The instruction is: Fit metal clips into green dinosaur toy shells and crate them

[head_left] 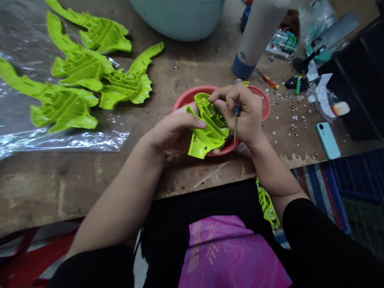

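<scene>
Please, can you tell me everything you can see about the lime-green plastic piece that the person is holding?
This lime-green moulded plastic piece has a smooth, slightly glossy surface, a ribbed hollow side facing up, and small round holes near its flared lower end. The hands hide part of it. It is held tilted above a red plastic basket. The left hand holds it from the side, and the right hand, which also holds a screwdriver, grips its upper end.

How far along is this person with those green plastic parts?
It's hard to be sure. Possibly done: four lime-green moulded plastic pieces lying on a clear plastic sheet. In hand: the left hand grips a matching lime-green piece, while the right hand holds a blue-handled screwdriver. Apparently left: small silver screws scattered across the worn wooden bench.
</scene>
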A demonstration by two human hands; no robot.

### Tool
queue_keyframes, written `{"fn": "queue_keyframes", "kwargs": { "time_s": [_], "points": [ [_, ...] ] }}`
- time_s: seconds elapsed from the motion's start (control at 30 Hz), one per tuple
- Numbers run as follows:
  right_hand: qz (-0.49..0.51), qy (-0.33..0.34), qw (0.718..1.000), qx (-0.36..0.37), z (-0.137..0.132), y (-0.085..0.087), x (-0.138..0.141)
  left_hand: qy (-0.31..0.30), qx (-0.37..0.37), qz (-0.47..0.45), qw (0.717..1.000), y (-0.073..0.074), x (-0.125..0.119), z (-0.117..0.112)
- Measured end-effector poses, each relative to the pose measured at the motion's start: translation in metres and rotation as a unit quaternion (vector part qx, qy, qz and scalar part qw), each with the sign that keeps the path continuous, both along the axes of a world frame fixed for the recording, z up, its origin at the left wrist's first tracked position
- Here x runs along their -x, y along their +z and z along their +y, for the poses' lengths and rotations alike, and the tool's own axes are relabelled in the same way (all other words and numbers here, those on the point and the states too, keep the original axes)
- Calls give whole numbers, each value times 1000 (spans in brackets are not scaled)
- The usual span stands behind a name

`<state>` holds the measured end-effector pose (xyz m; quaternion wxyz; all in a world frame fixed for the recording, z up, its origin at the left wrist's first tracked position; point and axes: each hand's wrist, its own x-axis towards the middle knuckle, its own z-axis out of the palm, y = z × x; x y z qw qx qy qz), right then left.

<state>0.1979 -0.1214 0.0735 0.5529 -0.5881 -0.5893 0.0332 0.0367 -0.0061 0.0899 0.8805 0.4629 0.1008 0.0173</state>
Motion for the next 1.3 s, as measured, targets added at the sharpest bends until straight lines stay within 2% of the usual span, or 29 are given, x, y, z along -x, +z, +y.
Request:
{"fn": "queue_keyframes", "kwargs": {
  "time_s": [0.23,0.3,0.37,0.5,0.57,0.67,0.8,0.87,1.0,1.17,1.3],
  "points": [
    [-50,-4,997,52,2,-3,-2,5,-16,3,1000,1,-2,-3],
    [-45,-16,996,69,2,-6,-3,11,-20,-12,1000,2,-2,-4],
    [-26,-44,997,54,2,-7,-5,27,-8,-29,999,2,-2,-4],
    [14,-166,985,-47,-1,-2,-15,111,25,-61,992,0,-3,-5],
    [27,-190,981,-33,-2,1,-22,174,7,-60,983,-2,-6,-5],
    [22,-139,989,40,-4,5,-28,239,-28,-57,969,-6,-11,-3],
    [-27,-27,993,114,-5,12,-27,253,-36,-57,965,-10,-13,-1],
    [-28,-1,991,131,-5,15,-25,258,-48,-47,964,-10,-13,-1],
    [1,-2,987,159,-5,16,-28,266,-72,-40,961,-9,-12,-3],
    [18,9,979,201,-5,15,-33,236,-66,-66,967,-9,-10,-5],
    [26,5,978,206,-4,14,-31,223,-65,-75,970,-11,-8,-8]
  ]
}}
